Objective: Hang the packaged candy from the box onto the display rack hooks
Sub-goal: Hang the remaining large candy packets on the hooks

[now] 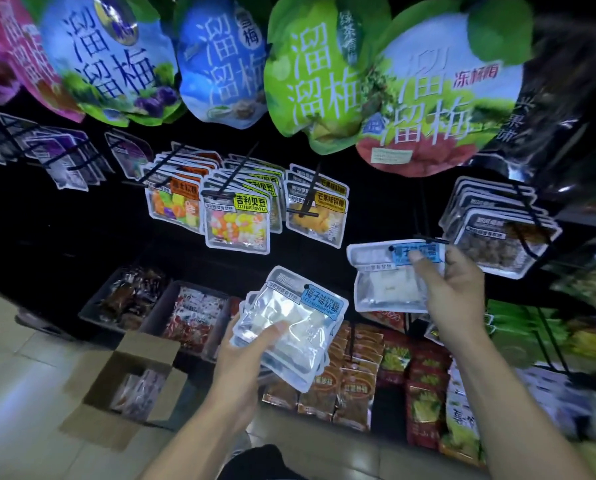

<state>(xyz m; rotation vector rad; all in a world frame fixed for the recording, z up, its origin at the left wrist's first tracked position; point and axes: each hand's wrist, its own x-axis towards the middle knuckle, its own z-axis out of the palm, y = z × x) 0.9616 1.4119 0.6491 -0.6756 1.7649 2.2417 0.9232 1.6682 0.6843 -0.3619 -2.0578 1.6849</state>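
While the left hand (244,344) holds a fanned stack of candy packets (289,320) low in front of the rack, its grip closed around them with the thumb lying across the clear front of the top one, the right hand (452,289) lifts a single packet (386,282) up to a black hook (430,239). That grip pinches the packet at its upper right corner, thumb pressed over the blue label, fingers behind. The hook's tip lies across the packet's top edge near the label; whether it has passed through the packet's hole cannot be told. The packets in both hands look alike: clear pouches with white pieces inside, a white border and a blue label at the top right.

To the right of that hook, just beside it, hangs a row of packets with brown pieces (497,233). To the left, on other hooks, hang packets of yellow pieces (315,216), packets of mixed coloured beans (235,226) and packets of bright cubes (175,202). Large round bags (320,71) in green, blue and pink hang across the top. Below the hands, orange and red snack bags (355,368) stand in rows on a low shelf. On the tiled floor (19,362) at lower left sits an open cardboard box (130,382) with more packets lying inside it.
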